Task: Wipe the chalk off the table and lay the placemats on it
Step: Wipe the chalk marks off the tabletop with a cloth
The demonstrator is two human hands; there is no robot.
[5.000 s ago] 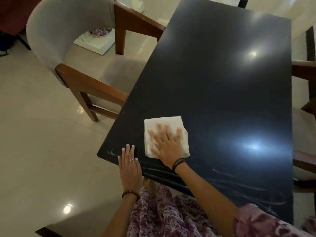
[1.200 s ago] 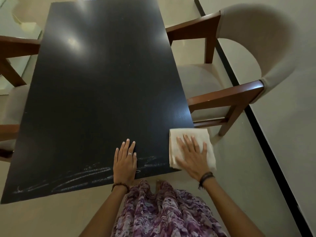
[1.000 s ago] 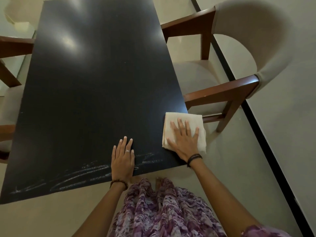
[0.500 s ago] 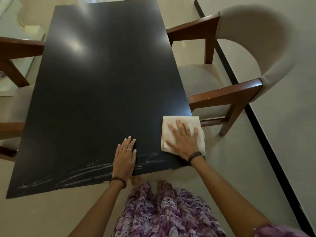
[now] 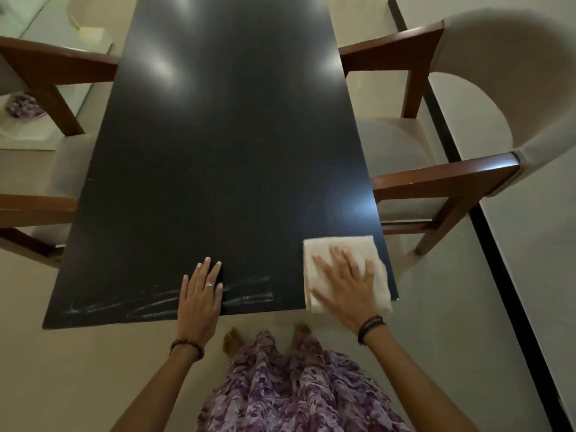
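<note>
A long black table stretches away from me. White chalk streaks run along its near edge, from the left corner to just right of the middle. My right hand presses flat, fingers spread, on a folded cream cloth at the table's near right corner. The cloth hangs slightly over the near edge. My left hand rests flat on the table, lying over the chalk streaks. No placemats are in view.
A wooden armchair with beige upholstery stands close to the table's right side. Another chair stands at the left. A white stand with a bowl of purple things is on the floor at far left. My bare feet show below the table edge.
Over the last second my right hand slid the cloth back toward the near right corner. The left hand stayed on the chalk streaks. Five seconds ago I was wiping at the other corner.
</note>
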